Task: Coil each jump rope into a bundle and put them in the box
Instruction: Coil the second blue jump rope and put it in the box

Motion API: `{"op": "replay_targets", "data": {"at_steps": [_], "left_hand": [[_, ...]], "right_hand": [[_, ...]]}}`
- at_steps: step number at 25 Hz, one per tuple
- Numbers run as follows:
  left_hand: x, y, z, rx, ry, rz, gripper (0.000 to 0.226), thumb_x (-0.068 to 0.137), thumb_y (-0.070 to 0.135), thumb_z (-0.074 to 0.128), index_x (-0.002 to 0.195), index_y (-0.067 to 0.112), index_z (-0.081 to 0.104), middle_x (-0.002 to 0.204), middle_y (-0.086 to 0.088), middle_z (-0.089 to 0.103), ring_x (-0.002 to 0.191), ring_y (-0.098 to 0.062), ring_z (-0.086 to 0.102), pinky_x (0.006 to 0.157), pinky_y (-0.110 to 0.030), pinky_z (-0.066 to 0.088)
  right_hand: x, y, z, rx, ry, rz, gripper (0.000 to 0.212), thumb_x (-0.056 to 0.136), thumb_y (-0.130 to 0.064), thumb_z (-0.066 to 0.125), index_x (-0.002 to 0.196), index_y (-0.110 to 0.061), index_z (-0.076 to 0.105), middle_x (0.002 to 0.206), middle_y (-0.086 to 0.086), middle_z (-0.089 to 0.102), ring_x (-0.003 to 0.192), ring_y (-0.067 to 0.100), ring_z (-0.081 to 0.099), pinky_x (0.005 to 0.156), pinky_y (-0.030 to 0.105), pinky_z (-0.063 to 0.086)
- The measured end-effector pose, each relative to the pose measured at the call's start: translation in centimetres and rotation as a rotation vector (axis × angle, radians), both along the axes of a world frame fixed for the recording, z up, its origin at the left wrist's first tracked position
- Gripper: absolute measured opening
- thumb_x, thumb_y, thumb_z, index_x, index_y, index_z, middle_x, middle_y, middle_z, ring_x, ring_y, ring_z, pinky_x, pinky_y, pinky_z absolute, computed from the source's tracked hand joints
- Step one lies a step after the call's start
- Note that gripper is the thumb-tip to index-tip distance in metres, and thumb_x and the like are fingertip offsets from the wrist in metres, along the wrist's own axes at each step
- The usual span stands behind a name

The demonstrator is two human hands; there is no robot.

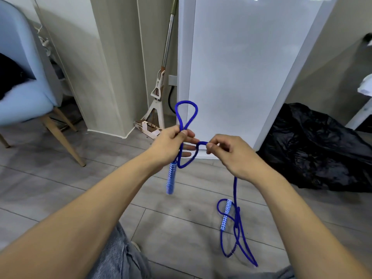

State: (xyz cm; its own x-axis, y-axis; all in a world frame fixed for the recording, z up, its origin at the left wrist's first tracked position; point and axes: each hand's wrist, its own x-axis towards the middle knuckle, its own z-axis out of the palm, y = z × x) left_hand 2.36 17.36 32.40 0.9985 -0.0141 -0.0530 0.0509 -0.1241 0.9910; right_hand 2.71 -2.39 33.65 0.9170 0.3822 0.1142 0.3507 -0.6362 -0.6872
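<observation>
Left hand (168, 143) pinched blue rope (186, 115), loop standing above it, one handle (171, 178) hanging below. Right hand (231, 156) pinched rope just beside; second handle (225, 214) on floor (80, 198) below.

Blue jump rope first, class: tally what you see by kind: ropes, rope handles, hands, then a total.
Blue jump rope: 1
Rope handles: 2, one hanging, one on the floor
Hands: 2, left hand, right hand
Total: 5

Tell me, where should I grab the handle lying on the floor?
Grab the floor handle around its patterned middle, coming from above. It lies flat and is long and thin, so fingers can close across it. Rope loops beside and over it, so lift slowly, or it may snag.
</observation>
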Motion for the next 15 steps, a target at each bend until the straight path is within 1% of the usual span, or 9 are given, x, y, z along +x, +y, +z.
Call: {"op": "replay_targets", "data": {"at_steps": [2,4,6,7,8,10,12,13,15], "left_hand": [[-0.1,-0.3,-0.3,0.094,-0.035,-0.043,0.024,0.106,0.021,0.039,0.107,0.015,0.063,0.103,-0.002,0.075,0.098,-0.017,0.072,0.091,-0.043,0.057],[-0.2,-0.4,-0.5,0.172,-0.074,-0.091,0.024,0.106,0.022,0.040,0.108,0.017,0.064,0.104,0.002,0.075,0.103,-0.012,0.070,0.094,-0.041,0.056],[-0.5,-0.7,-0.4,0.193,-0.089,-0.164,0.025,0.106,0.022,0.040,0.111,0.015,0.064,0.104,0.002,0.074,0.104,-0.009,0.069,0.096,-0.040,0.055],[-0.6,-0.8,-0.3,0.189,-0.089,-0.194,0.025,0.106,0.022,0.040,0.111,0.014,0.064,0.104,0.000,0.074,0.103,-0.011,0.069,0.097,-0.040,0.054],[-0.7,-1.0,-0.2,0.180,-0.085,-0.215,0.025,0.106,0.022,0.040,0.110,0.012,0.063,0.102,-0.002,0.074,0.101,-0.013,0.070,0.096,-0.040,0.055],[-0.8,-1.2,-0.1,0.172,-0.072,-0.245,0.025,0.107,0.022,0.039,0.107,0.010,0.061,0.092,-0.004,0.070,0.094,-0.020,0.071,0.094,-0.042,0.056],[-0.9,-1.2,-0.1,0.197,-0.069,-0.276,0.026,0.107,0.023,0.038,0.108,0.007,0.059,0.082,-0.002,0.061,0.080,-0.022,0.069,0.091,-0.047,0.057],[-0.9,-1.2,-0.1,0.223,-0.074,-0.289,0.028,0.107,0.025,0.037,0.109,0.006,0.058,0.078,-0.001,0.055,0.073,-0.021,0.066,0.088,-0.049,0.057],[-0.8,-1.1,-0.2,0.297,-0.093,-0.287,0.029,0.106,0.029,0.036,0.106,0.010,0.058,0.074,-0.001,0.049,0.064,-0.017,0.060,0.080,-0.049,0.060]], "right_hand": [[-0.1,0.4,0.0,0.034,0.015,-0.017,0.023,0.100,-0.036,0.055,0.083,-0.027,0.068,0.061,-0.005,0.054,0.052,0.008,0.039,0.056,0.028,0.037],[-0.2,0.3,0.1,0.065,0.058,-0.004,0.024,0.100,-0.036,0.055,0.083,-0.026,0.068,0.056,-0.008,0.049,0.048,0.006,0.036,0.055,0.026,0.034],[-0.4,0.1,0.3,0.102,0.096,0.003,0.025,0.102,-0.033,0.054,0.085,-0.022,0.069,0.050,-0.013,0.048,0.043,0.004,0.039,0.052,0.019,0.032],[-0.4,0.2,0.4,0.118,0.103,-0.001,0.025,0.102,-0.030,0.053,0.086,-0.019,0.069,0.048,-0.017,0.050,0.043,0.002,0.043,0.051,0.014,0.030],[-0.5,0.3,0.5,0.125,0.098,-0.012,0.025,0.103,-0.028,0.052,0.087,-0.017,0.069,0.047,-0.020,0.051,0.043,0.000,0.045,0.049,0.011,0.030],[-0.5,0.4,0.6,0.137,0.068,-0.046,0.025,0.103,-0.027,0.052,0.086,-0.018,0.068,0.051,-0.023,0.054,0.046,-0.004,0.049,0.049,0.011,0.032],[-0.5,0.5,0.5,0.174,0.058,-0.061,0.024,0.102,-0.027,0.053,0.085,-0.021,0.068,0.062,-0.021,0.062,0.049,-0.006,0.051,0.051,0.010,0.034],[-0.5,0.5,0.4,0.189,0.061,-0.064,0.024,0.102,-0.026,0.053,0.084,-0.021,0.069,0.063,-0.020,0.063,0.048,-0.006,0.051,0.051,0.010,0.034],[-0.5,0.7,0.4,0.198,0.072,-0.072,0.025,0.102,-0.026,0.054,0.083,-0.019,0.068,0.053,-0.023,0.057,0.046,-0.005,0.050,0.049,0.010,0.033]]}}
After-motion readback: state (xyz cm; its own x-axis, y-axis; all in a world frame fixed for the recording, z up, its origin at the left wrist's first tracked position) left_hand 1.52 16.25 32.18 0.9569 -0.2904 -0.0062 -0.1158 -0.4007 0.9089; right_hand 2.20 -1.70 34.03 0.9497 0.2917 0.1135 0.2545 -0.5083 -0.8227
